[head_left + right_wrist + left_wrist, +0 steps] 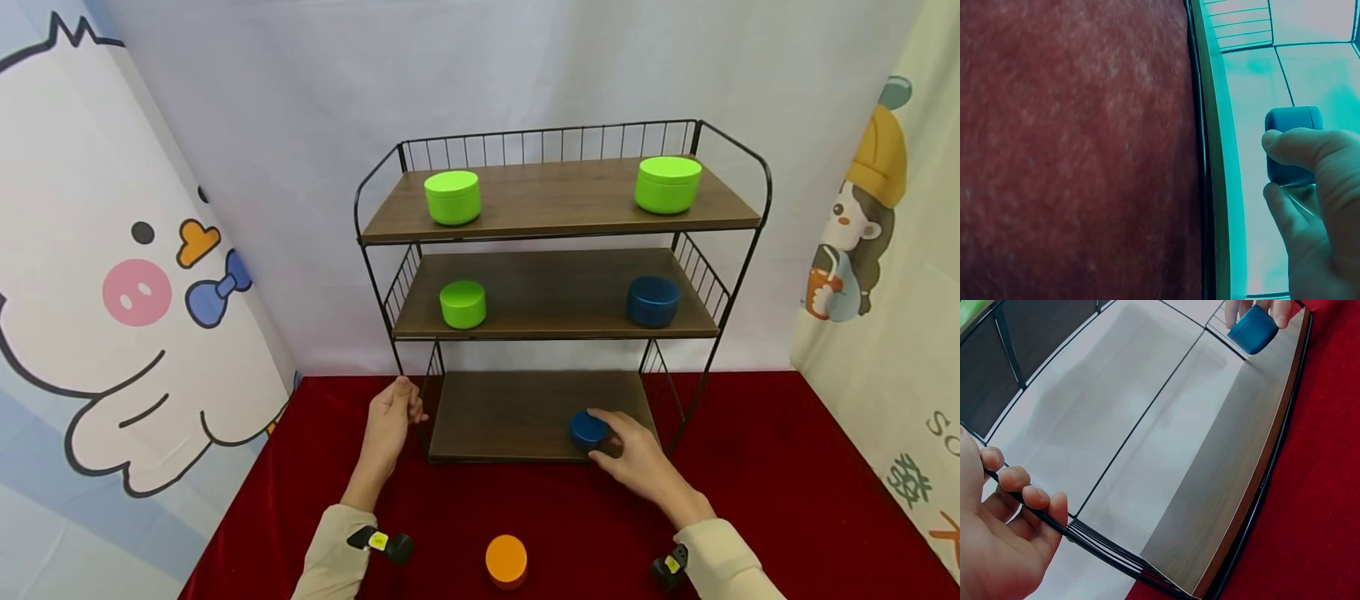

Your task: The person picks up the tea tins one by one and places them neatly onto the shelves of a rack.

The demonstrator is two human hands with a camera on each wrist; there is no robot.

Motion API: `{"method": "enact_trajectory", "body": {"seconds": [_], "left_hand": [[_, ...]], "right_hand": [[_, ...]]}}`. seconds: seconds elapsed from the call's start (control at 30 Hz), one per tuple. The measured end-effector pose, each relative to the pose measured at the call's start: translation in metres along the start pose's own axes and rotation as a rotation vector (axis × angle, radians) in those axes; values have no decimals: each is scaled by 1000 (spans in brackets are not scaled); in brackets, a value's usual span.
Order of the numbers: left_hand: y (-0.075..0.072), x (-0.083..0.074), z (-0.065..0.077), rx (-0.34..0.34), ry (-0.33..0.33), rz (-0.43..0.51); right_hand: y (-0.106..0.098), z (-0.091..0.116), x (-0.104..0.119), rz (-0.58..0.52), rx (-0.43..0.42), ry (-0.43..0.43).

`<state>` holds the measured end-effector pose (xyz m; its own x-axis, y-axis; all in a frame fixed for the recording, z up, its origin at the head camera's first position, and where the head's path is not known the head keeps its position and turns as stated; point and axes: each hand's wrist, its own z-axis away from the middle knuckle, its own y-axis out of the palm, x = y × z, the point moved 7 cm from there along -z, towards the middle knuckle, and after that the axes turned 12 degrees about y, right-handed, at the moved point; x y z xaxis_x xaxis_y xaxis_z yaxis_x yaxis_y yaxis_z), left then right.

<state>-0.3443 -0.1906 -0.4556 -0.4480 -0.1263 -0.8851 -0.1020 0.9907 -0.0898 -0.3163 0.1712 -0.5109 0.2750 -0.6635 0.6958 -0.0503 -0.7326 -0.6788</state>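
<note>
My left hand (395, 410) grips the black metal side post of a three-tier shelf rack (547, 193); in the left wrist view its fingers (1036, 497) curl round the bar. At the bottom board's (510, 408) right part, my right hand (630, 450) holds a small round blue tin (588, 428) between thumb and fingers. The right wrist view shows the thumb (1291, 147) across the side of that blue tin (1294, 117). Whether the tin touches the board I cannot tell.
Two green tins stand on the top board, left (453, 198) and right (667, 185). The middle board bears a green tin (462, 305) and a blue tin (653, 302). An orange tin (506, 560) sits on the red cloth (442, 517) in front.
</note>
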Motion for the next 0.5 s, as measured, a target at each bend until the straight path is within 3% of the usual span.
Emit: {"method": "enact_trajectory", "body": {"seconds": [0.5], "left_hand": [[0, 2, -1, 7, 5, 2]], "right_hand": [[-6, -1, -19, -8, -77, 40]]}}
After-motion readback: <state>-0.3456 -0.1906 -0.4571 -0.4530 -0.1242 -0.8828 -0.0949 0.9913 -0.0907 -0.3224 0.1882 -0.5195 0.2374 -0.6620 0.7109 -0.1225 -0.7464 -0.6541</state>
